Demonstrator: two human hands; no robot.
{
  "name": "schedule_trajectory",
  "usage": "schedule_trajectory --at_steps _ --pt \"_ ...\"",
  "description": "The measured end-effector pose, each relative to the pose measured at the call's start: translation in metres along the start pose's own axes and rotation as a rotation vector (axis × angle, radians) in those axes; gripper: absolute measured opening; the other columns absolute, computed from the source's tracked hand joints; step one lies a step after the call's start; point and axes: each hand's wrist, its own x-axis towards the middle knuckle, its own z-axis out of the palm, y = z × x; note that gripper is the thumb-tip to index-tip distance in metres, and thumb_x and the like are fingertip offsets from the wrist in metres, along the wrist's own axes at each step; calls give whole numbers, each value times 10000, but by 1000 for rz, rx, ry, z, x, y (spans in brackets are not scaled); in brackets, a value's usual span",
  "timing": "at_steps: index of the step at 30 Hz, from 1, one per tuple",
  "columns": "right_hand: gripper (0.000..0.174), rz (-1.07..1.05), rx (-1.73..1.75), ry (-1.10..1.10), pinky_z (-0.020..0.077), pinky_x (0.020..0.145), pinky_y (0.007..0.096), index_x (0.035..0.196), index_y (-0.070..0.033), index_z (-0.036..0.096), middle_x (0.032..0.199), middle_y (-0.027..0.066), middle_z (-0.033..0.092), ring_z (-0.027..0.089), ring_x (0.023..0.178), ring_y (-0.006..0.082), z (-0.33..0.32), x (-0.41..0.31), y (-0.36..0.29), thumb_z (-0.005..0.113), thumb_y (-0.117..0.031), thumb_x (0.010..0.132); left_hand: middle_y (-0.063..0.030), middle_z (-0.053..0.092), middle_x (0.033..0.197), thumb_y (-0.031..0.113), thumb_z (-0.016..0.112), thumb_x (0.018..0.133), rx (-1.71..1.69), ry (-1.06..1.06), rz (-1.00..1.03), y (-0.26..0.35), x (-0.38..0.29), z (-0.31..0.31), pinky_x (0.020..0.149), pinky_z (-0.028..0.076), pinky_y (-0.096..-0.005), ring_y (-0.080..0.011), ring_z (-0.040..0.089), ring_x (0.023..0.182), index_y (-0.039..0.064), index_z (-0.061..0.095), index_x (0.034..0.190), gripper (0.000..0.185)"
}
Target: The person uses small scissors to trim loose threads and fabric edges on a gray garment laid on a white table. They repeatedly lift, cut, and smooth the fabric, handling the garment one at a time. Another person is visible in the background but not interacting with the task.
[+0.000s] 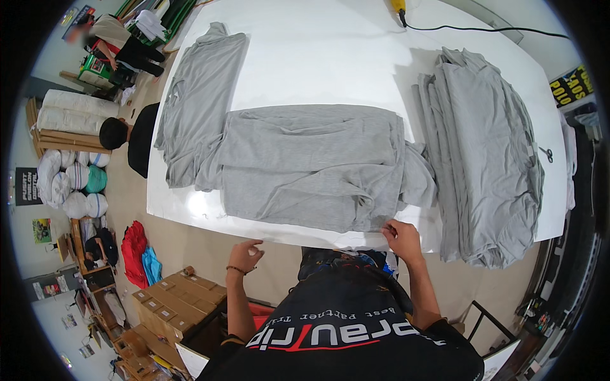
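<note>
Before me a grey knit garment (310,166), apparently a T-shirt, lies partly folded and wrinkled on a white table (314,71). My right hand (404,240) pinches the near right corner of its hem, thumb and forefinger together. My left hand (245,255) is just off the table's near edge, apart from the cloth, its thumb and forefinger spread and nothing visible between them. At the left another grey garment (202,105) is spread lengthwise and meets the middle one. A thick stack of grey garments (486,157) rests on the right, overhanging the near edge.
Scissors (548,154) lie right of the stack. A black cable (476,29) runs from a yellow tool (398,6) at the far edge. One person in black (144,140) is beside the table's left edge; another person (126,47) stands farther off. Cardboard boxes (181,300) are behind my left arm.
</note>
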Motion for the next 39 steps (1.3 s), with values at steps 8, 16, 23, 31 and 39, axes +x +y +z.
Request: schedule_trajectory --at_steps 8,16,23,31,39 --pt "141 75 375 -223 484 621 290 871 20 710 675 72 692 612 611 123 -34 -15 9 737 -116 846 -115 732 868 178 758 854 -317 -170 550 140 2 -4 743 553 -315 -239 709 772 74 734 1086 255" --pt "64 34 492 -287 431 595 227 829 5 714 655 25 693 569 606 54 -83 -36 0 705 -55 847 -115 675 1030 127 733 846 -244 -71 1055 238 42 81 846 531 -388 -314 656 967 78 696 1131 292" --pt "60 9 642 -278 451 600 226 815 -8 711 696 29 704 632 646 74 -102 -53 -24 739 -39 859 -67 633 1036 144 780 789 -225 47 1157 285 49 109 810 521 -387 -296 617 954 116 714 1123 342" --pt "112 -197 572 -380 439 564 243 809 -27 718 702 22 694 582 619 72 -124 -63 -51 827 -49 790 -34 637 1062 67 787 752 -371 42 1305 284 49 85 726 498 -373 -258 596 885 125 759 941 200" --pt "138 -441 741 -579 355 500 269 791 -28 708 647 12 635 518 561 77 -137 -55 -69 843 -36 759 -68 686 982 44 772 779 -408 -270 1265 259 36 67 730 520 -368 -254 651 839 81 731 873 109"
